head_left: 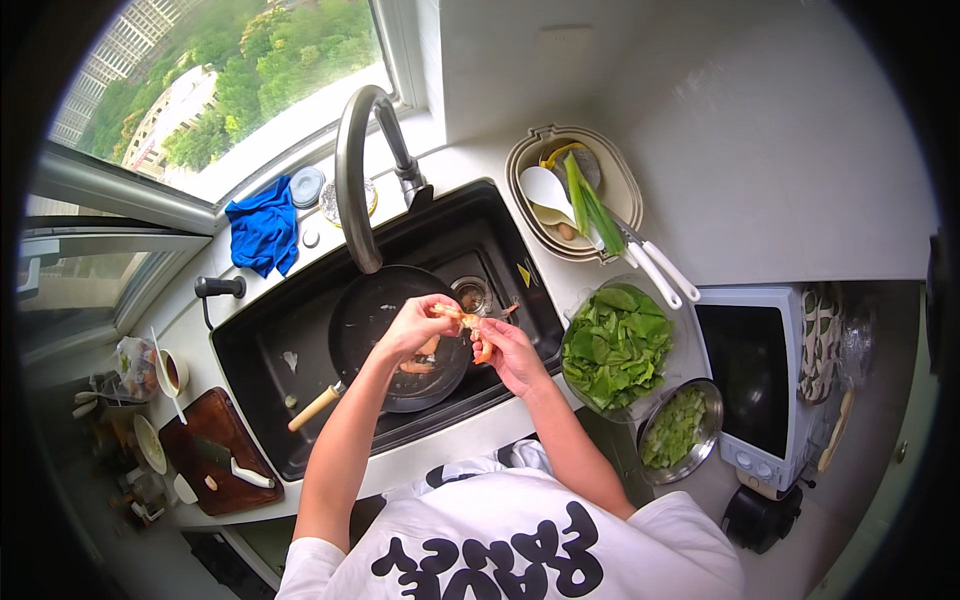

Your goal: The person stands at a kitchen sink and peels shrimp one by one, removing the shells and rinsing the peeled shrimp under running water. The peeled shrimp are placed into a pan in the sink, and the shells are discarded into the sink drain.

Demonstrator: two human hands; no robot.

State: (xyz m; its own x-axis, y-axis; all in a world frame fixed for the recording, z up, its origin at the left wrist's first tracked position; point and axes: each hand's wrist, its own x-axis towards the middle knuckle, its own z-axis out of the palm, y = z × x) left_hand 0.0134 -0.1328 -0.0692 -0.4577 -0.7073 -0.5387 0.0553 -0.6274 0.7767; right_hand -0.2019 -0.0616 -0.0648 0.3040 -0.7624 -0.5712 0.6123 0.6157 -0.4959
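Over the black sink (262,340), my left hand (412,326) and my right hand (510,357) meet with fingers pinched. Between them is an orange-pink shrimp (466,319), gripped by the left fingertips at one end. My right fingers close on its other side, and an orange piece (486,350) pokes out below them. Under the hands a dark frying pan (352,318) with a wooden handle (316,409) sits in the sink. More orange shrimp pieces (418,366) lie in the pan, partly hidden by my left hand. The sink drain (471,294) shows just beyond the hands.
A curved faucet (352,170) arches over the sink. To the right are nested basins (520,150) with utensils, a bowl of leafy greens (618,345), a metal bowl of chopped greens (676,428) and a white microwave (750,375). At left, a knife (252,474) lies on a cutting board (205,420).
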